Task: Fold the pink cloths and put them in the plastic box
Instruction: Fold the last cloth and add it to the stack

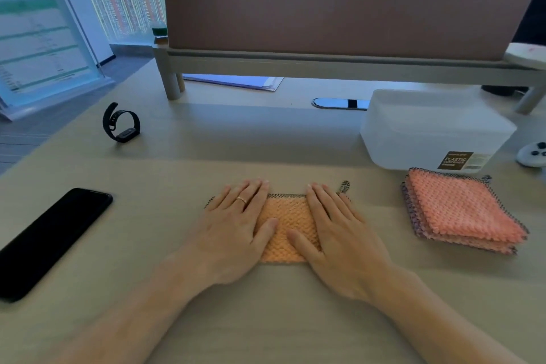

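A pink cloth (291, 224) with a dark woven border lies flat on the table in front of me. My left hand (236, 227) rests palm-down on its left part, fingers spread. My right hand (339, 236) presses flat on its right part. Both hands hide the cloth's side edges; a hanging loop shows at its far right corner. To the right sits a stack of pink cloths (464, 213). Behind that stack stands the translucent plastic box (428, 130), with a brown label on its front; I see nothing inside it.
A black phone (50, 239) lies at the left. A black wristband (121, 124) stands further back left. A white controller (531, 154) sits at the right edge. A raised wooden shelf (295, 63) with a brown panel spans the back.
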A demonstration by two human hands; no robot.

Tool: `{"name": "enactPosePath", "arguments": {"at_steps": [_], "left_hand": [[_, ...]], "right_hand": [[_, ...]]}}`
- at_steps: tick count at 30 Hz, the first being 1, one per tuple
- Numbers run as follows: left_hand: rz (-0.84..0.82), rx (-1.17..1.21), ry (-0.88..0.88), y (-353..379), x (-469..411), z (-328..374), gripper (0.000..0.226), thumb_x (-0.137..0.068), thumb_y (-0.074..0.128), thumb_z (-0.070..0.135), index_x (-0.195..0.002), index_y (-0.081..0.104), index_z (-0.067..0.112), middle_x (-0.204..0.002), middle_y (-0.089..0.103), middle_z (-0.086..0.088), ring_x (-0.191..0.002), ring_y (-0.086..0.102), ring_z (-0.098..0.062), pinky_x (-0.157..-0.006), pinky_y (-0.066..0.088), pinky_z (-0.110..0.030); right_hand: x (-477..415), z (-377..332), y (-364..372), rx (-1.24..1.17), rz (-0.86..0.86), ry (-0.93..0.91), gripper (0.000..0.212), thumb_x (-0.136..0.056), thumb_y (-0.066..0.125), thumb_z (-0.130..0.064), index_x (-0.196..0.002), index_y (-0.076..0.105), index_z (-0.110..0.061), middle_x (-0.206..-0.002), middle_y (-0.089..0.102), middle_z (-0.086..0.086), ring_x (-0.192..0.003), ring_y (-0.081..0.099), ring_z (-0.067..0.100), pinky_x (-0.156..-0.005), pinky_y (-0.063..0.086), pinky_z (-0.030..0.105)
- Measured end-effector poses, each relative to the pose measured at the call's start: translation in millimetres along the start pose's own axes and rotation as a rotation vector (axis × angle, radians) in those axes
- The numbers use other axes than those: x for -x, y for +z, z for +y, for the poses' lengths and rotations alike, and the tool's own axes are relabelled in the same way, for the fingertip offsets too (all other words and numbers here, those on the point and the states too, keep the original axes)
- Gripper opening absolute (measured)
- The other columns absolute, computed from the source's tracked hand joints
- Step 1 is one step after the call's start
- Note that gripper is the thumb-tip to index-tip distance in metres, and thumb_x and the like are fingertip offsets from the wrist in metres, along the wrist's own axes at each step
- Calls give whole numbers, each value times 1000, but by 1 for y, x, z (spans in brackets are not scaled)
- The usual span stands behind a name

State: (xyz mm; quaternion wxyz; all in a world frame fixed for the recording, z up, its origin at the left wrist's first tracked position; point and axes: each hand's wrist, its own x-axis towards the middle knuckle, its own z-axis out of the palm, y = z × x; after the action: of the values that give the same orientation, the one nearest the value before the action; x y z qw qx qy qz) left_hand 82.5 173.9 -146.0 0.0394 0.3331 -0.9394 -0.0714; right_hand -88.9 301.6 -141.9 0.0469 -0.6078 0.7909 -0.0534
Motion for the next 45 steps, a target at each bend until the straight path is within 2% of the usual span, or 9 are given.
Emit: {"name": "enactPosePath", "arguments": {"at_steps": [7, 10, 14, 17, 24, 29, 32, 38, 45], "left_hand": [[-66, 74, -99, -12, 6, -31, 101, -77, -15, 83, -162, 2, 31, -169, 0, 15, -155, -4, -3, -123, -10, -28], [21, 208, -163, -21, 0, -36, 72, -99, 13, 63, -162, 11, 29, -170, 6, 11, -156, 1, -7, -127, -1, -34], [13, 70, -100, -16, -7, -17, 87, -87, -4, 62, -163, 6, 21, -171, 1, 7, -156, -6, -8, -126, -7, -31], [-15, -11, -77, -5, -9, -10, 73, -98, 2, 56, -163, 4, 24, -171, 0, 9, -156, -6, -7, -123, -9, -30], [-18, 104, -199, -22, 7, -44, 60, -107, 21, 50, -162, 13, 28, -170, 11, 10, -156, 7, -9, -126, 2, -33], [107, 389, -258, -50, -5, -56, 34, -98, 59, 43, -126, 61, 23, -120, 62, 4, -107, 61, -12, -90, 41, -23], [-22, 196, -199, -59, -14, -55, 27, -87, 73, 43, -101, 63, 22, -97, 62, 8, -90, 59, -9, -74, 43, -23], [-147, 78, -185, -62, -25, -49, 25, -92, 65, 42, -96, 59, 19, -96, 64, 2, -93, 59, -21, -84, 47, -34], [-53, 727, -346, -80, -15, -38, 20, -90, 74, 26, -102, 62, 14, -87, 74, -7, -76, 66, -15, -57, 55, -24]], "right_hand": [[14, 7, -16, -11, -33, 140, 105, -88, 13, -83, -160, -12, -12, -170, -15, 4, -155, -17, 15, -126, -9, 35], [4, -14, -31, -19, 95, 50, 107, -85, 9, -86, -161, -10, -13, -169, -20, 2, -154, -24, 17, -126, -10, 40], [-17, -46, -19, -66, 67, -38, 93, -91, 11, -79, -162, -3, -20, -170, -14, -4, -154, -24, 16, -125, -12, 48], [-19, -41, 0, -45, 10, 5, 86, -92, 12, -77, -162, 0, -29, -171, -4, -9, -156, -14, 18, -123, -9, 57], [5, -5, -5, -1, 13, 99, 99, -86, 5, -84, -162, -8, -21, -171, -12, 2, -155, -20, 17, -125, -11, 46], [8, -26, -19, -100, 136, -15, 97, -88, 14, -83, -160, -15, -25, -165, -29, -2, -150, -32, 15, -126, -10, 43], [0, -45, -4, -91, 89, -61, 91, -90, 14, -82, -161, -7, -29, -169, -20, -1, -153, -26, 18, -126, -10, 47], [-2, -47, 8, -53, 34, -45, 90, -88, 8, -83, -161, -6, -32, -170, -13, -1, -155, -20, 20, -125, -10, 51], [-2, -47, 8, -71, 46, -30, 90, -88, 10, -82, -162, -2, -31, -171, -8, 0, -156, -16, 22, -124, -9, 53]]}}
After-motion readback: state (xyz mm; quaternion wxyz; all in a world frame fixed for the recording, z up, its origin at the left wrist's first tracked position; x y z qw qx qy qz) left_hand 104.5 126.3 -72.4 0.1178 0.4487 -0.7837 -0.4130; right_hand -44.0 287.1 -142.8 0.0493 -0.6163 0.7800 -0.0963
